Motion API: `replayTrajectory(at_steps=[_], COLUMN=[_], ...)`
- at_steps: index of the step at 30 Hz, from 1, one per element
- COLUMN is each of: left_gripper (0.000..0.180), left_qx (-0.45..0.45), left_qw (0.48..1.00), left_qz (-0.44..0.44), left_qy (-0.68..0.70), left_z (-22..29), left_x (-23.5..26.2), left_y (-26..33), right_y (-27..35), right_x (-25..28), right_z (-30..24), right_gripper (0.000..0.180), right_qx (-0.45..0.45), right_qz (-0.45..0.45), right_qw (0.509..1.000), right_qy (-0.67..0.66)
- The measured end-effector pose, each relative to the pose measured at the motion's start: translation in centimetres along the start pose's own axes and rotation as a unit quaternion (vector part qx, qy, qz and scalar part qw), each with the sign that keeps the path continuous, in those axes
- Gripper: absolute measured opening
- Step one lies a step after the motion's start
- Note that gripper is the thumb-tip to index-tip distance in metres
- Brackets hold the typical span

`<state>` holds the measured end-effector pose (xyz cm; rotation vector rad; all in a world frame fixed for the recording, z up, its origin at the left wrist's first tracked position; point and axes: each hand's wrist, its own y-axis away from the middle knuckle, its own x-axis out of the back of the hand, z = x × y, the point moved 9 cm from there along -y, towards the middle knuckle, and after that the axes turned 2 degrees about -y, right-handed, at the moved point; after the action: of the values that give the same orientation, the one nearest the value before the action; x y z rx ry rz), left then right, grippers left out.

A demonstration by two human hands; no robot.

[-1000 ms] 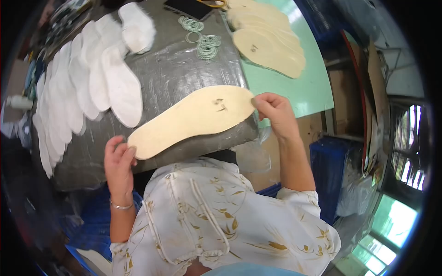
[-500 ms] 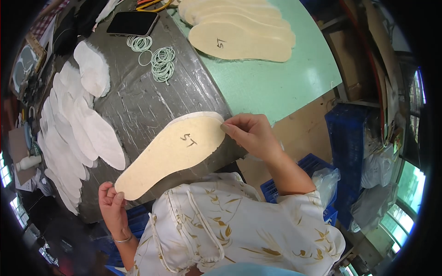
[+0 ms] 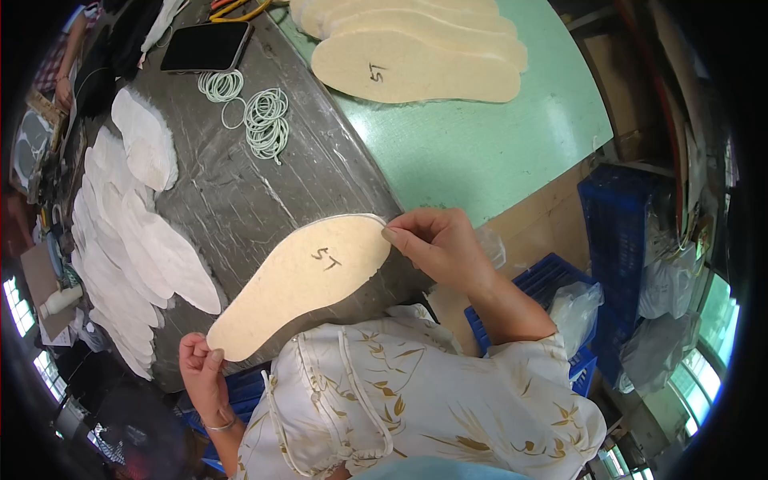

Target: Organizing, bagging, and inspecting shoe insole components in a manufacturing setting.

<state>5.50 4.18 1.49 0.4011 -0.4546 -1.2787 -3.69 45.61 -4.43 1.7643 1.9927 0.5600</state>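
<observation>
A cream insole (image 3: 292,284) with a dark handwritten mark spans the space between my hands, above the near edge of the dark table. My left hand (image 3: 205,372) pinches its narrow heel end between thumb and fingers. At the wide toe end, my right hand (image 3: 438,246) grips the edge the same way. A thin pale rim shows along the insole's far edge; the underside is hidden. To the left, white fuzzy-edged insoles (image 3: 148,248) lie in overlapping rows. A fanned stack of cream insoles (image 3: 416,68) rests on the green table top (image 3: 472,148).
Pale green elastic rings (image 3: 268,124) and a black phone (image 3: 206,46) lie on the dark table (image 3: 232,184). Orange-handled tools (image 3: 240,10) are at its far end. Blue crates (image 3: 612,264) and a plastic bag (image 3: 576,314) stand to my right. Another person's arm (image 3: 72,56) shows far left.
The white layer that stuck out behind the insole's toe edge now lies almost flush with it. Both hands keep their pinch. The whole view has shifted slightly.
</observation>
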Motion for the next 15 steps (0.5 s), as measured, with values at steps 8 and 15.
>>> replayTrajectory(at_steps=[8, 15], left_gripper=[0.037, 0.035], left_qx=[0.0, -0.013], left_qw=[1.0, 1.0], left_qz=[0.01, 0.0], left_qy=[-0.011, -0.014], left_z=[0.6, 0.7], left_x=[-0.3, 0.0], left_y=[0.2, 0.2], right_y=[-0.2, 0.1], right_x=[-0.2, -0.4], right_z=[0.1, -0.7], right_gripper=[0.017, 0.012], right_qx=[0.0, 0.048], right_qz=[-0.029, -0.056], right_qw=[0.997, 0.995], right_qy=[-0.064, -0.06])
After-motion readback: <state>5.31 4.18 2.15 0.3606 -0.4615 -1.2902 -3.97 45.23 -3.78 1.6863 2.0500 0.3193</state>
